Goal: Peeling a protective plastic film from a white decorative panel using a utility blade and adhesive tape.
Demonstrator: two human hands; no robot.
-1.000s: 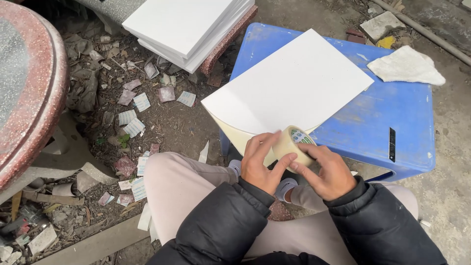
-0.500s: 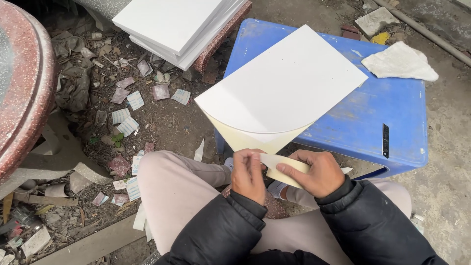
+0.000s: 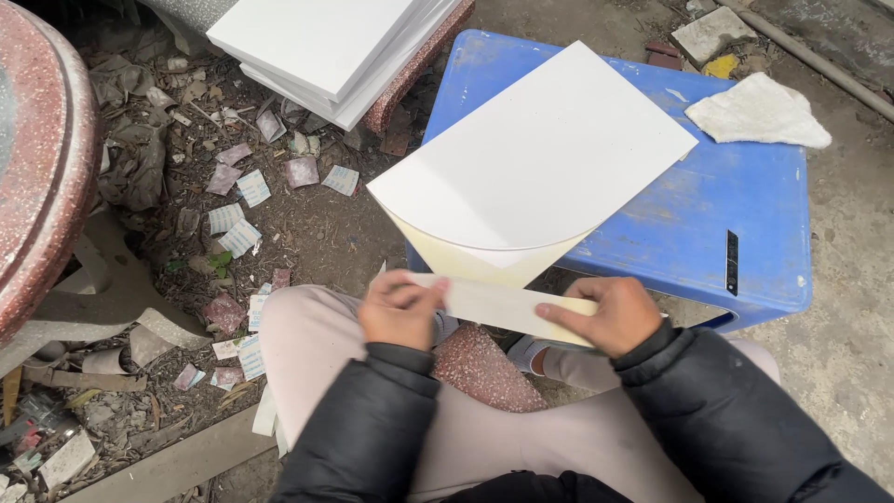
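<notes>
Hands apart now, we stretch the strip (image 3: pixel 507 305) taut below the curved sheet (image 3: pixel 535 163) at the stool's (image 3: pixel 745 224) near edge: left hand (image 3: pixel 402 310) pinching one end, right hand (image 3: pixel 610 314) pressing fingers along the other. Pulled wider, it looks ready to apply.

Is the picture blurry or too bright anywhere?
Head view: soft, even daylight, no hard shadows; the white sheet on the blue stool is very bright, nearly washed out. Both hands, left and right, and the strip they hold look sharp. The red stone slab bends a little at the left edge.
</notes>
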